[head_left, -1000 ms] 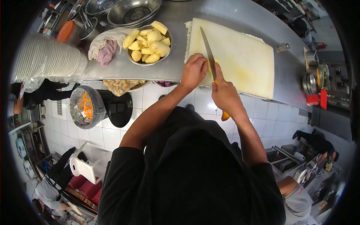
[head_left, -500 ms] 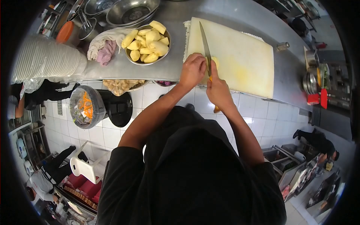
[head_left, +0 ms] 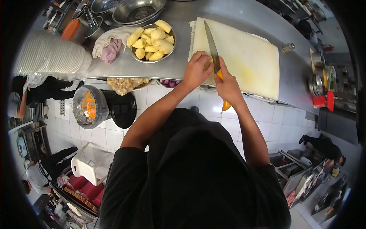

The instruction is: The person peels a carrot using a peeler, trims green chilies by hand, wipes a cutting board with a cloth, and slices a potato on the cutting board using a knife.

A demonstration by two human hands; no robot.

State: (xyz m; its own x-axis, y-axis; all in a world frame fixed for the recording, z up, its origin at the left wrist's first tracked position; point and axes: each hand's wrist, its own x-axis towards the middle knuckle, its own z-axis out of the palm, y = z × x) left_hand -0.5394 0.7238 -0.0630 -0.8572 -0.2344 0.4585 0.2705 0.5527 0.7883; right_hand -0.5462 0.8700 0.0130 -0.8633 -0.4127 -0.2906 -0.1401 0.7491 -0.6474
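Note:
My right hand (head_left: 228, 84) is closed round the orange handle of a long knife (head_left: 212, 42), whose blade points away over the white cutting board (head_left: 251, 57). Just left of the blade, at the board's near left edge, my left hand (head_left: 197, 70) has curled fingers; a small pale yellow piece shows partly at its fingertips, and the rest is hidden. To the left stands a metal bowl (head_left: 174, 45) of peeled yellow potatoes (head_left: 158, 35).
Stacked plastic containers (head_left: 49, 57), a cloth (head_left: 110, 42) and metal bowls (head_left: 139, 11) are on the steel counter. Below are a lined bin (head_left: 90, 107) and a white chair (head_left: 85, 166). Other people (head_left: 38, 171) are at the sides.
My right hand has moved slightly right and nearer to me with the knife, so more of its orange handle shows. The yellow slice beside the blade is no longer visible there.

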